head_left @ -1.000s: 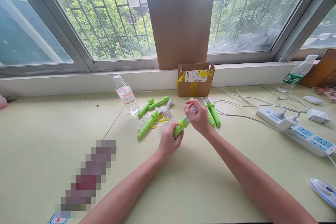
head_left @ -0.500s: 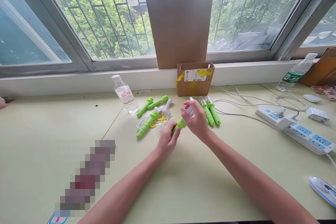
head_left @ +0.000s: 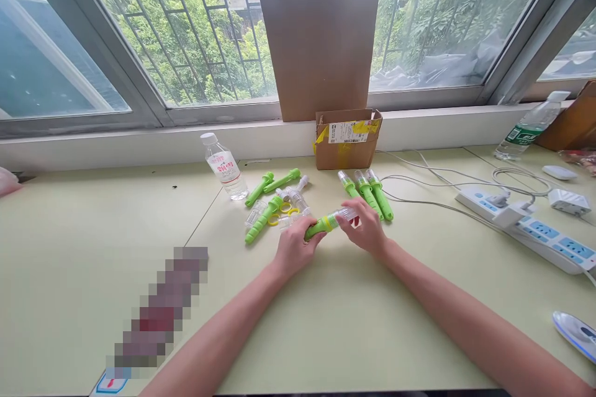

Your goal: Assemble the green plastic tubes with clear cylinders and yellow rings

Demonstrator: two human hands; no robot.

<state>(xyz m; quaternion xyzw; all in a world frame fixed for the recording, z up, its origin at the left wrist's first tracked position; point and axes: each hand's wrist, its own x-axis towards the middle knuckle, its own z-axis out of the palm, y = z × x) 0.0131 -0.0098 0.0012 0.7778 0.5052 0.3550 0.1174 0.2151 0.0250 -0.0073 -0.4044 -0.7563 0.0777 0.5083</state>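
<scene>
My left hand (head_left: 296,247) is closed around a green plastic handle (head_left: 315,231), which lies nearly level and points up to the right. A yellow ring (head_left: 328,223) sits around its neck. At the far end my right hand (head_left: 367,227) pinches a clear ribbed cap (head_left: 343,214), which lines up with the handle; whether it is fully seated I cannot tell. Left of my hands lie loose green handles (head_left: 263,221), clear caps (head_left: 255,213) and yellow rings (head_left: 285,206). Beyond my right hand, several capped green pieces (head_left: 376,192) lie side by side.
A water bottle (head_left: 225,167) stands behind the loose parts. An open cardboard box (head_left: 348,152) is against the wall. To the right are a power strip (head_left: 526,228), cables (head_left: 428,181), a white adapter (head_left: 568,201) and another bottle (head_left: 531,127). A pixelated patch (head_left: 162,316) covers something front left.
My right hand has lowered and turned, and the clear cap has tilted down into line with the green handle. My left hand keeps its hold. The view has shifted slightly.
</scene>
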